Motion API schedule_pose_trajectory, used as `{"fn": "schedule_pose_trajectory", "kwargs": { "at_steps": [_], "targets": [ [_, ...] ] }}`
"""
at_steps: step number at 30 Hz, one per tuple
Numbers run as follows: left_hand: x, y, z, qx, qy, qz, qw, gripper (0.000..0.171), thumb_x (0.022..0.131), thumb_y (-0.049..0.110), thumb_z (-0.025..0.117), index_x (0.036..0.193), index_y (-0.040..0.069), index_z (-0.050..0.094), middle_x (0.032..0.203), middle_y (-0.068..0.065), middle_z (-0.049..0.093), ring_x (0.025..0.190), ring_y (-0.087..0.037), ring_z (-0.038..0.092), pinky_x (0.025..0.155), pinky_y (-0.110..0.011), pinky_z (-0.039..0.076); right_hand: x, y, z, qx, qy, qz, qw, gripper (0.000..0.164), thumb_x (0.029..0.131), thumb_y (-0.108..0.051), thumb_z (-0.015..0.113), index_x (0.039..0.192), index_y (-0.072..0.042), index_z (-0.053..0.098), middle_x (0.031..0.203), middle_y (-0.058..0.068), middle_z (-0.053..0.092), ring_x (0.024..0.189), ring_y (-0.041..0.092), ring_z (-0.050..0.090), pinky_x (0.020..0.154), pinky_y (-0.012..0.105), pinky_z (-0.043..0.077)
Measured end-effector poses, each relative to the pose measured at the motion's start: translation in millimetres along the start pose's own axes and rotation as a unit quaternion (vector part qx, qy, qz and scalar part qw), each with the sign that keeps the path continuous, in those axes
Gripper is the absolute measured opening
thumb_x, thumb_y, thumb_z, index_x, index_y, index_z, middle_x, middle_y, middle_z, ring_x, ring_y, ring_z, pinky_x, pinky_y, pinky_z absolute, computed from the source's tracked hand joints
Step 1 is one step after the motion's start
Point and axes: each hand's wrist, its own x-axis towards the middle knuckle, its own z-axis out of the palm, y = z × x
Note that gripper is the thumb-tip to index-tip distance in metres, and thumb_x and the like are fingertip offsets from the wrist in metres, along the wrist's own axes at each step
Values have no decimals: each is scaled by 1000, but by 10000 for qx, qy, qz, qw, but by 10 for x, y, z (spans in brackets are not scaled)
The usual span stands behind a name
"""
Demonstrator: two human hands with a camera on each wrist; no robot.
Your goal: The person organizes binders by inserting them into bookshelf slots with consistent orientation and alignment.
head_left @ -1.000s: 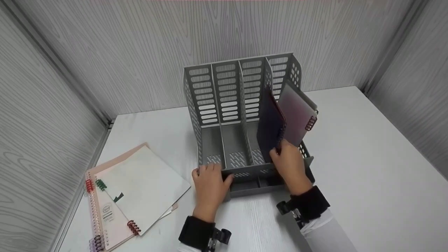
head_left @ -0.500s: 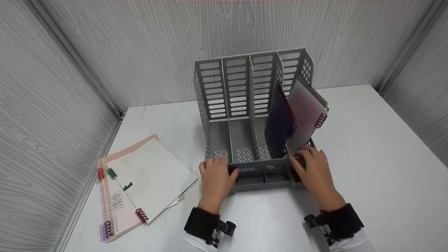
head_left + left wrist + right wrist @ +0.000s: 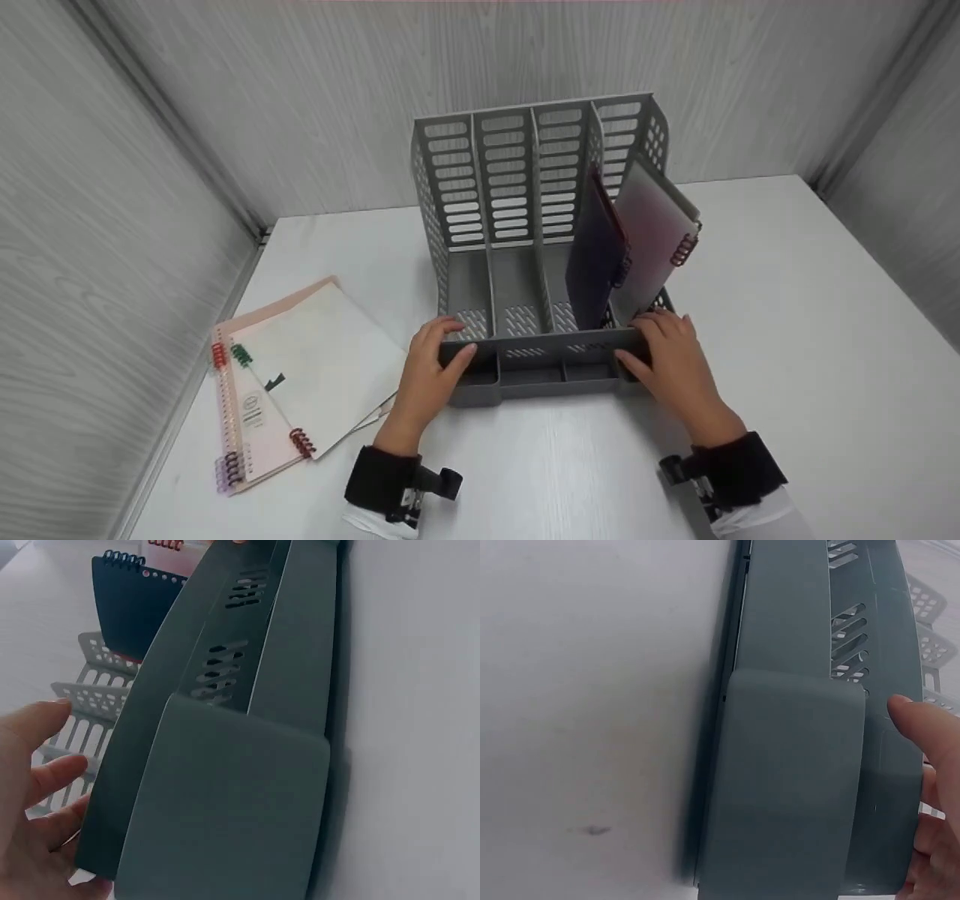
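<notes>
A grey file organizer (image 3: 517, 345) stands on the white table, its tall slotted compartments facing me. My right hand (image 3: 673, 360) grips its front wall near the right corner, thumb in front and fingers behind, as the right wrist view shows too. My left hand (image 3: 431, 367) is at the front left corner with thumb and fingers spread; in the left wrist view its fingers (image 3: 60, 772) lie right at the wall's edge. A dark blue spiral notebook (image 3: 594, 255) leans upright in the organizer. Right of it stands a pinkish translucent-covered spiral notebook (image 3: 651, 232) with red rings.
Left of the organizer, several spiral notebooks lie overlapping, a white one (image 3: 322, 367) on top of a pink one (image 3: 262, 450). A grey wood-grain panel (image 3: 300, 97) rises behind the table (image 3: 795, 300), with others at both sides.
My right hand has let go of the dark blue notebook and moved right to the organizer's front wall. My left hand has shifted left along the front wall, its fingers spreading. The head view has moved slightly.
</notes>
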Motion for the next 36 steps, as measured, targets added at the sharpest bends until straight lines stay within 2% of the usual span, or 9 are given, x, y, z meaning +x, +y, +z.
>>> {"fn": "schedule_pose_trajectory", "kwargs": {
  "at_steps": [5,9,11,14,17,21,24,29,36],
  "targets": [
    [-133,-183,-351,155,622,-416,9971,44,92,28,60,124,0,50,131,-18,45,125,-31,38,102,-46,30,18,-45,20,51,66,-146,9999,43,80,-21,74,109,6,57,112,25,56,113,42,43,99,62,21],
    [-78,-325,-607,715,776,-1345,9853,51,92,28,59,130,-2,44,132,-22,43,124,-36,39,101,-47,31,-36,6,-49,37,114,-20,9999,44,79,-19,74,109,7,56,111,27,55,113,43,42,99,63,20],
    [-70,-443,-772,1278,676,-2065,9677,59,92,33,57,134,-3,37,133,-27,39,121,-42,39,97,-51,34,-58,22,-69,24,101,15,9999,44,79,-20,74,110,7,56,111,27,55,113,43,42,99,63,20],
    [-131,-673,-1027,2164,200,-3151,9238,77,90,45,54,140,-6,23,132,-34,32,116,-51,37,89,-57,37,-53,15,-60,-5,110,25,9999,44,80,-20,74,110,6,56,112,27,55,113,43,42,99,63,20],
    [-269,-886,-1222,2642,-409,-3882,8819,96,86,56,53,141,-11,11,129,-42,28,112,-58,35,86,-61,37,-19,-25,-22,-67,101,10,9999,44,80,-20,74,110,7,55,112,27,55,114,43,42,100,62,20],
    [-431,-1047,-1371,2693,-844,-4351,8550,111,81,62,56,138,-17,4,124,-47,27,109,-59,37,85,-60,38,31,-82,47,-182,-31,-56,9998,46,81,-23,72,111,7,55,114,26,54,115,42,41,101,60,20],
    [-480,-1093,-1421,2567,-876,-4489,8514,113,79,60,60,137,-19,5,121,-47,30,107,-58,40,82,-59,40,35,-103,92,-208,-140,-82,9997,47,82,-25,72,112,6,55,116,25,54,116,41,41,102,59,20],
    [-435,-1122,-1434,2187,-924,-4530,8593,108,79,53,65,135,-20,9,121,-46,35,111,-55,41,88,-56,40,10,-85,91,-278,-40,-69,9996,48,80,-25,73,111,6,55,115,24,54,115,40,42,102,59,20],
    [-448,-1204,-1530,1346,-615,-4485,8815,102,83,35,68,137,-19,0,128,-45,30,114,-50,40,94,-52,38,10,-83,74,-269,87,-79,9996,47,80,-25,74,111,5,55,115,23,54,115,39,42,102,60,20]
  ]
}}
